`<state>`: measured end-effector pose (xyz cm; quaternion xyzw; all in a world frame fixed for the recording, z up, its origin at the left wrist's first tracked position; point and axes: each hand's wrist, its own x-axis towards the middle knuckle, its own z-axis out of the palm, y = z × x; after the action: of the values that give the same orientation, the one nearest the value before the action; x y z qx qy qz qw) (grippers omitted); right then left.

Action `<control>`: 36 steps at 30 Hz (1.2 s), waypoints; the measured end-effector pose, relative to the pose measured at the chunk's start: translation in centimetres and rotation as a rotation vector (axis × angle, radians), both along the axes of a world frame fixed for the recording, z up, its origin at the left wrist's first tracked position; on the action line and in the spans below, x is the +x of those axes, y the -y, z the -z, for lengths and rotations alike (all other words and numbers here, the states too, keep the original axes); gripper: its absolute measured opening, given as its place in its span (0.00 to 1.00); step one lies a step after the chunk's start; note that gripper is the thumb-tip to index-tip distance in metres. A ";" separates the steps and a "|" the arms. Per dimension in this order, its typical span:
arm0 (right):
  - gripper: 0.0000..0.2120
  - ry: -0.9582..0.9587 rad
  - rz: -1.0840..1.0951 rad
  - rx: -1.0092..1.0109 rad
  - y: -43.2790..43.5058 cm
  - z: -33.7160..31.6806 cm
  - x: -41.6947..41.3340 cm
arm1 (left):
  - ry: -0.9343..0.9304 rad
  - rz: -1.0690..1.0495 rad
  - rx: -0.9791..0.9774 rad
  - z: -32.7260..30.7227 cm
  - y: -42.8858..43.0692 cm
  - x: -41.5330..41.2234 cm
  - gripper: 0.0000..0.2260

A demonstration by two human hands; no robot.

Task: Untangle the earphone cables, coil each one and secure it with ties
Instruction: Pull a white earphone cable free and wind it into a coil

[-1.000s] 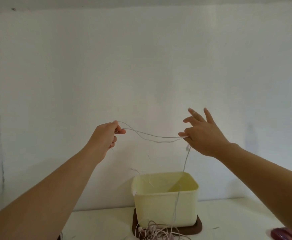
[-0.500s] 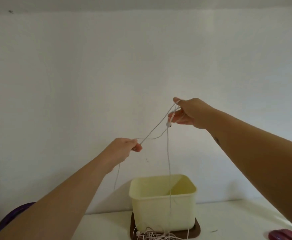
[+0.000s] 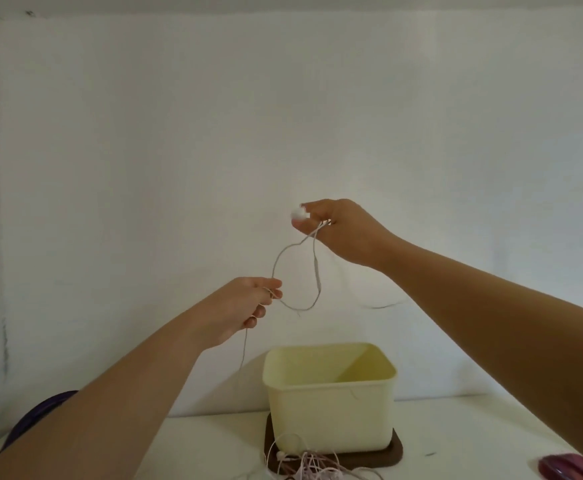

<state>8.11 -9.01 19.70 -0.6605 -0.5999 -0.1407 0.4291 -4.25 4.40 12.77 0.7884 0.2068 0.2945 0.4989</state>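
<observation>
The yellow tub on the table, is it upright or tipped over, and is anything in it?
Upright: the yellow tub stands on a dark base, its open top facing up. The visible inside looks empty; its floor is hidden.

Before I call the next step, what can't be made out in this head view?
- Earphone pile: cut by bottom edge; strands too tangled to count.
- Held cable: tail below left hand fades against the wall.
- Cream tub: floor hidden by its front wall.
- Earbud at right hand: blurred.
</observation>
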 end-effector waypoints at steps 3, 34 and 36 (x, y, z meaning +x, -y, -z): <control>0.14 -0.068 -0.099 -0.003 -0.4 0.3 -1.0 | 0.096 0.056 -0.111 -0.1 -0.4 -1.6 0.22; 0.14 -1.010 -0.586 -0.422 -5.9 14.9 -6.8 | -0.101 0.101 -0.280 3.9 -1.9 -13.3 0.13; 0.11 -1.182 -0.569 -0.426 -6.1 16.9 -6.4 | -0.281 0.047 -0.146 4.2 -1.6 -13.1 0.13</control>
<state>1.75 -2.89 2.76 -0.5132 -0.4297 0.4823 0.5652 -17.32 6.05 8.56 0.7881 0.2766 0.1538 0.5280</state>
